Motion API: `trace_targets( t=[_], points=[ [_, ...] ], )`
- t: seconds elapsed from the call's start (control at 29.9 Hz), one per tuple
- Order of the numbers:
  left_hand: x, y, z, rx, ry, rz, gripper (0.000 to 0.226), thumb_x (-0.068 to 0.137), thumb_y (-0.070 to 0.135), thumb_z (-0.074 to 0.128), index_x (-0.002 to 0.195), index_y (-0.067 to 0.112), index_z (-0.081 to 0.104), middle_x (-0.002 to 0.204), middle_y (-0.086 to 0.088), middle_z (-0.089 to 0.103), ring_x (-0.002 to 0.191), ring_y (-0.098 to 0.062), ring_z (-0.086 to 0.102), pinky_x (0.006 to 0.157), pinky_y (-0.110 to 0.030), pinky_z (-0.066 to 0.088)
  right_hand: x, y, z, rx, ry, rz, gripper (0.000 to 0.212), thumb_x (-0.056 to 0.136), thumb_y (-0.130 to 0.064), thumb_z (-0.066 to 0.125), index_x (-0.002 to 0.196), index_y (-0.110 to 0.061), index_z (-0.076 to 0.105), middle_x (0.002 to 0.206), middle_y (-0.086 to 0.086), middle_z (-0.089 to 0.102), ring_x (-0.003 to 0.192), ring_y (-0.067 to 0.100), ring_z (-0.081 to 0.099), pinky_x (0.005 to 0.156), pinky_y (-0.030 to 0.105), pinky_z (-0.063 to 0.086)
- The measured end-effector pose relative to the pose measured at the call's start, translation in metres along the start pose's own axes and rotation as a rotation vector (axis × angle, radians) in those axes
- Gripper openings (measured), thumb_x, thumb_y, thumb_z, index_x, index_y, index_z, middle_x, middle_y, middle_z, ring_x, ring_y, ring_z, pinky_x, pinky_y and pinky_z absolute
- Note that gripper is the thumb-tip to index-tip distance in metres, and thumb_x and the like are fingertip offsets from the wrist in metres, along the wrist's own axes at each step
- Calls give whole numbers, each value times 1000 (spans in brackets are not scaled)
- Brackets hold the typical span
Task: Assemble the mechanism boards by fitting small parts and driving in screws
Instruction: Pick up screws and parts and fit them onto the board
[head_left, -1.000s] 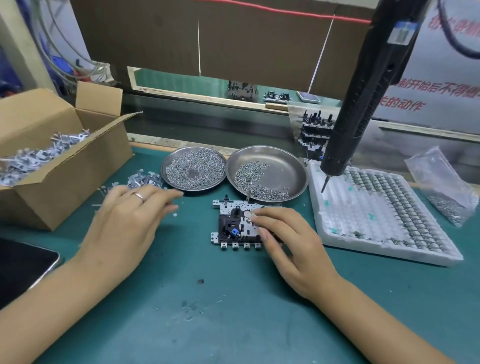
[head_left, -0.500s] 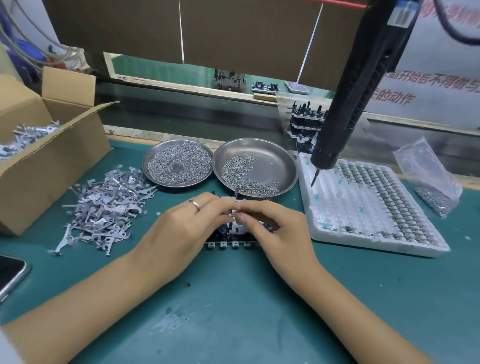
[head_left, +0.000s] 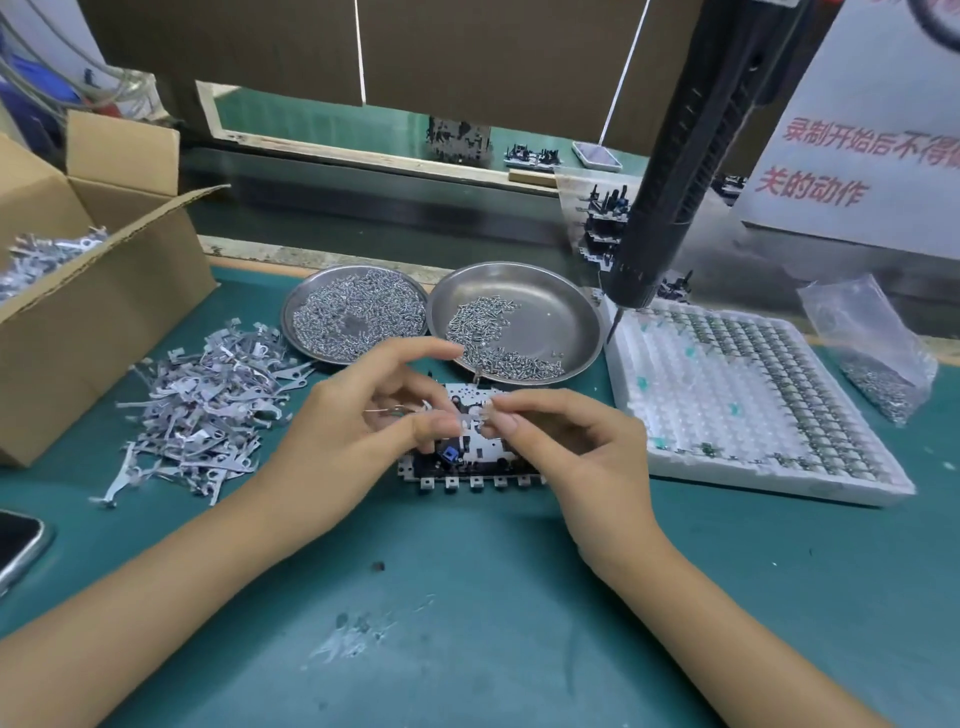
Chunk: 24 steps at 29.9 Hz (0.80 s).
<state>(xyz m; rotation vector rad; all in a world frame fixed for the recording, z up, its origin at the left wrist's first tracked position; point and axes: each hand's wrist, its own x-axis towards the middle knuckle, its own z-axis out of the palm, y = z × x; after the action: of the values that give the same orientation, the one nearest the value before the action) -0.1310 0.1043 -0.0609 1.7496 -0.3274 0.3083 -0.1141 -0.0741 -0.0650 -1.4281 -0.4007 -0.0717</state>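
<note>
both hands meet over the small grey-and-black mechanism board with a blue part (head_left: 470, 447), which lies flat on the green bench mat (head_left: 467, 597) just in front of the two dishes. left hand (head_left: 358, 431): thumb and bent fingers pinch a thin silver metal lever piece (head_left: 400, 410) above the board's left side, index finger arched up and over. right hand (head_left: 576, 452): thumb and index tip pressed together on sth tiny over the board's top (too small and blurred to tell what), other fingers curled below, covering the board's right edge. fingertips of the two hands nearly touch.

behind the board, touching each other, two round steel dishes: left round steel dish (head_left: 356, 314) w/ a full layer of small screws, right round steel dish (head_left: 514, 319) w/ a crescent of screws along its near side. left of the hands, a loose heap of silver stamped metal levers (head_left: 202, 405) on the mat, and beyond it an open brown cardboard box (head_left: 98, 306) w/ more of them. right of the dishes, a white foam tray of small metal parts (head_left: 748, 405), about half its pockets filled. a black electric screwdriver (head_left: 675, 171) hangs above the tray's far left corner, bit pointing down. clear plastic bag of screws (head_left: 872, 348) at far right. dark phone (head_left: 18, 540) at the left edge.
</note>
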Motion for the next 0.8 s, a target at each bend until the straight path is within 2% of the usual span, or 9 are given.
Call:
trace_targets(
  t=[0.13,0.27,0.37,0.43,0.5,0.57,0.67,0.8],
  points=[
    [2,-1,0,-143,-33,-20,33,83,43,59,113,31,58,83,-2,68,59,-9,57,49,-17,41,0,-5,2,78,16,44,16,73,-2,73,74,-18,77,69,2,72,68,13,69,66,18,52],
    [1,-1,-2,36,27,77,22,91,34,50,111,33,59,88,5,67,61,-7,56,54,-16,42,-3,-4,3,-83,72,-19,25,78,5,71,77,-20,75,72,-2,73,70,12,69,69,20,53],
    [-1,-3,-8,335,79,223,22,97,23,46,112,29,60,82,11,63,63,-5,53,62,-11,40,-4,-2,2,-290,82,-125,27,79,5,70,82,-22,74,79,-6,73,77,9,68,76,21,52],
    [0,-4,-15,640,114,269,26,97,20,43,114,20,63,81,10,61,70,-1,51,69,-16,43,-4,-2,1,-356,73,-138,27,80,4,71,84,-23,73,80,-8,72,79,7,67,77,21,51],
    [1,-3,-23,923,118,180,35,94,27,38,110,16,67,81,4,66,79,-16,56,71,-32,47,-2,-1,-3,-347,73,-99,26,80,3,71,83,-23,73,80,-7,73,78,10,68,76,21,52],
    [2,-3,-27,1119,116,97,40,90,38,39,96,16,72,85,0,71,85,-27,59,81,-38,38,0,-2,-7,-328,68,-63,24,81,3,70,82,-21,73,80,-3,73,76,15,68,73,20,52],
    [0,0,-21,1061,176,108,40,88,45,46,81,19,75,91,7,72,90,-23,59,93,-39,26,5,-5,-13,-252,12,17,21,80,4,70,80,-17,74,80,4,74,77,22,68,72,22,54],
    [-6,4,0,690,135,145,23,84,51,53,81,34,69,88,23,67,91,-1,54,94,-34,23,7,-9,-15,-152,-15,85,23,78,4,71,76,-19,75,74,-1,74,69,6,66,65,15,50]
  ],
)
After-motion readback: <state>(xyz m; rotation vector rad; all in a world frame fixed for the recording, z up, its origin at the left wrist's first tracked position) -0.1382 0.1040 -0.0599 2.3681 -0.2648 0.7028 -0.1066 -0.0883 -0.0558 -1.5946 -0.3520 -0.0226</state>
